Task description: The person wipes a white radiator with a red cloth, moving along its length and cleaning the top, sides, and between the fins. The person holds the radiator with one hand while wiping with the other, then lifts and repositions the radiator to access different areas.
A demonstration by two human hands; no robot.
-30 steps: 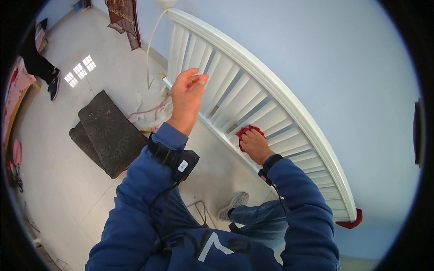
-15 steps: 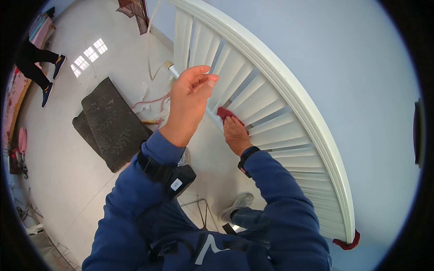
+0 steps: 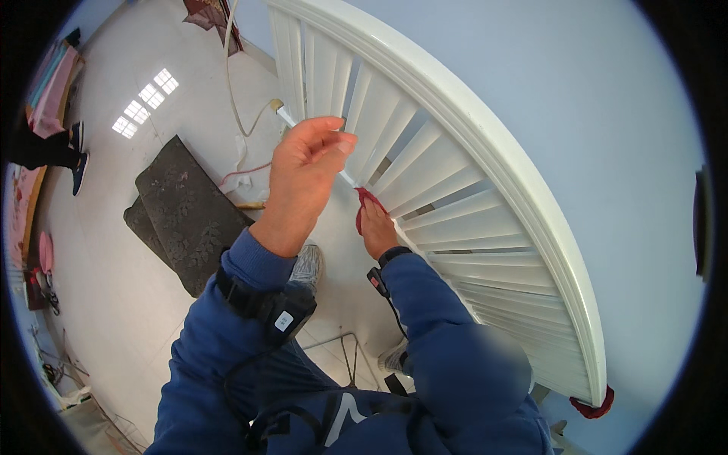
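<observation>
My right hand (image 3: 377, 232) presses a dark red cloth (image 3: 368, 200) against the lower rail of a white slatted panel (image 3: 436, 158), its fingers flat together over the cloth. The cloth is partly hidden under the fingers. My left hand (image 3: 299, 171) is raised in front of the panel's left part, loosely curled, with a gap between thumb and forefinger. Nothing shows in it. The panel has a thick, glossy top rail (image 3: 485, 117) and stands along a pale blue wall.
A folded dark patterned mat (image 3: 189, 216) lies on the pale tiled floor at left. Behind it are a pale cord (image 3: 229, 72) and a thin metal frame (image 3: 350, 356) stands by my legs. Another person's legs (image 3: 49, 150) are at far left. Red fabric (image 3: 594, 402) wraps the panel's near corner.
My right hand and the cloth have shifted left and slightly nearer along the lower rail. My left hand has moved slightly left and down. The other person's legs have moved left.
</observation>
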